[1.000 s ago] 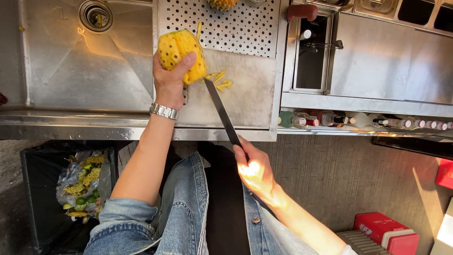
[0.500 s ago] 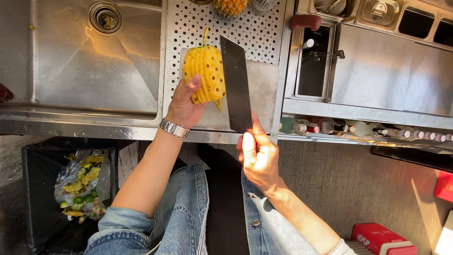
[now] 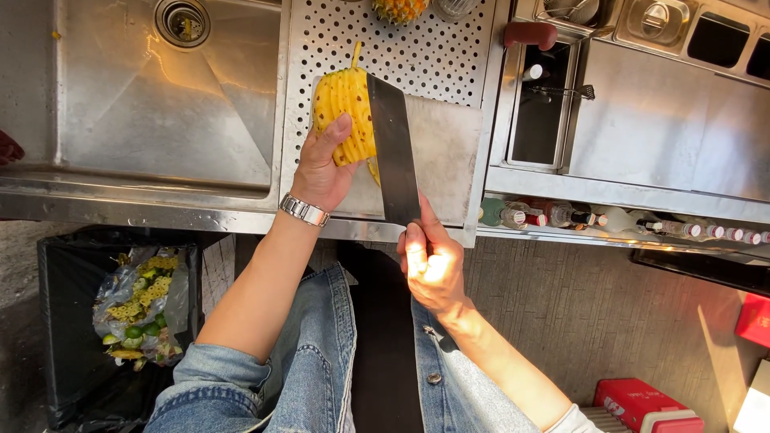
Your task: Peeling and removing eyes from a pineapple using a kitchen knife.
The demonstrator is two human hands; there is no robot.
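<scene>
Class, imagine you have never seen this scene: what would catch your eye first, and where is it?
First the peeled yellow pineapple, bright on the perforated steel counter right of the sink, steadied by the left hand. Next the broad dark cleaver in the right hand, its blade against the fruit's right side. Lower left, a black bin holds a bag of peelings and limes.

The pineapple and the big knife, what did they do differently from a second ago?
The left hand turned the peeled pineapple upright. The right hand swung the cleaver from low and slanted up flat against the fruit's right side. Both grips stayed; the sink and the bin look unchanged.
</scene>
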